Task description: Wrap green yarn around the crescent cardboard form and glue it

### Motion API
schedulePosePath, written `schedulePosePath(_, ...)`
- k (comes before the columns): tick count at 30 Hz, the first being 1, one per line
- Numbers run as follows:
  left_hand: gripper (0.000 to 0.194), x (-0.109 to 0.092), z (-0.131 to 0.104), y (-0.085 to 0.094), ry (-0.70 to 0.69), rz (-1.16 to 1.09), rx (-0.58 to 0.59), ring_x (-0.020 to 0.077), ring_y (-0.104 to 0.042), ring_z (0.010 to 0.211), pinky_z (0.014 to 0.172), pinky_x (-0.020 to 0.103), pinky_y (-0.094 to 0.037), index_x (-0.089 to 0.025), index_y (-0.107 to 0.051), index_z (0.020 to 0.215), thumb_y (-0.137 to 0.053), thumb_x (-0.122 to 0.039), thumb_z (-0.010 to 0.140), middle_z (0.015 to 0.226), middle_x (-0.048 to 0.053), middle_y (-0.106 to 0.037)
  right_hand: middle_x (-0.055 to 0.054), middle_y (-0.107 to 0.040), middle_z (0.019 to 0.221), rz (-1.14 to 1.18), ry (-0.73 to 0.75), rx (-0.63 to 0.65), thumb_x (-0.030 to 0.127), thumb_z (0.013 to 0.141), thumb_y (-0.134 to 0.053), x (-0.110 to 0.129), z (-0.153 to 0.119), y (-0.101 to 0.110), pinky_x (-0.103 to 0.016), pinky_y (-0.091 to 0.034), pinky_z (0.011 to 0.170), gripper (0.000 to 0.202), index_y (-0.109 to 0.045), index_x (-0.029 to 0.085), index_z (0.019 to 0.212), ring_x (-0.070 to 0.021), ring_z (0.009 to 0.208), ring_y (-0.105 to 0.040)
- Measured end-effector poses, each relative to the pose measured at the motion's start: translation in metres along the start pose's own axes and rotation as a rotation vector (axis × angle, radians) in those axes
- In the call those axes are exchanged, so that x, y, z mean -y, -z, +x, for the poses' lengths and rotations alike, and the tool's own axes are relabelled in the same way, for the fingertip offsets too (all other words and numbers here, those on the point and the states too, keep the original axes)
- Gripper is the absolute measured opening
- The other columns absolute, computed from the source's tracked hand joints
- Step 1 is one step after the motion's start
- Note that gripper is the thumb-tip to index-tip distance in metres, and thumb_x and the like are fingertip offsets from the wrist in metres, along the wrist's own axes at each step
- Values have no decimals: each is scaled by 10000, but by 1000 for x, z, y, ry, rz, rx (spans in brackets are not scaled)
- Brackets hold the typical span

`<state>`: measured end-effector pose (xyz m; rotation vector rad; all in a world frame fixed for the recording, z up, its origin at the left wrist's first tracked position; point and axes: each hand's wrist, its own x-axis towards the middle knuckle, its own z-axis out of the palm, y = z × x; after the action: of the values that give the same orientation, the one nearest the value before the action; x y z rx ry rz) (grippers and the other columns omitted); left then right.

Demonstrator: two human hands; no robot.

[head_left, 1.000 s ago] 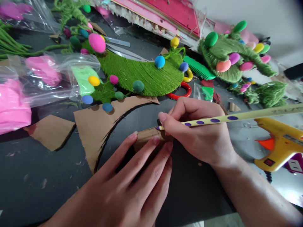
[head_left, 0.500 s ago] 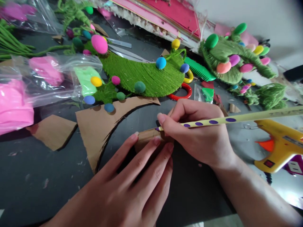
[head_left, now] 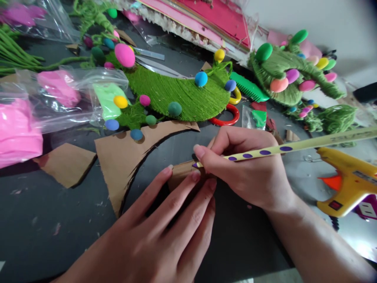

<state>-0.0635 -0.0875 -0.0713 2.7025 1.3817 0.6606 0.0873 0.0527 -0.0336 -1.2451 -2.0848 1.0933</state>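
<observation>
My right hand (head_left: pixel 247 169) pinches a pale yellow pencil (head_left: pixel 275 150) with purple dots. Its purple tip rests on a small piece of cardboard (head_left: pixel 183 169). My left hand (head_left: pixel 165 220) lies over that piece with its fingers stretched out, fingertips pressing it to the dark table; much of the piece is hidden under them. Just beyond is a larger cardboard offcut (head_left: pixel 123 151) with a curved cut edge. Behind it lies a green yarn-wrapped crescent (head_left: pixel 176 96) with coloured balls on it.
A yellow glue gun (head_left: pixel 349 181) lies at the right. Scissors with a red handle loop (head_left: pixel 226 116) sit partly under the crescent, near a green comb (head_left: pixel 249 87). Pink clay in bags (head_left: pixel 19 131) is at the left. Another yarn-wrapped piece (head_left: pixel 277 70) stands at the back right.
The pencil tip has moved slightly down and left on the small cardboard piece, with my right hand shifting a little. My left hand stays in place.
</observation>
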Motion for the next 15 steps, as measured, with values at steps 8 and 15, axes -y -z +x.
schedulePosePath(8,542,0,-1,0,-10,-4,-4,374,-423,1424,1237,581,-210,-99,-551,1415,-533,-329,925,1524,129,-506,11,-598,533,-2,-6,7,279,825,-764,0,-1,0,-268,-362,392,319,-562,226,584,-112,466,-487)
schedulePosePath(15,550,0,0,1,-12,2,-4,377,-418,1428,1234,579,-216,-90,-543,1419,-529,-337,927,1529,135,-499,14,-588,540,7,1,-24,285,837,-759,-1,-1,0,-271,-346,410,323,-560,222,590,-110,476,-469)
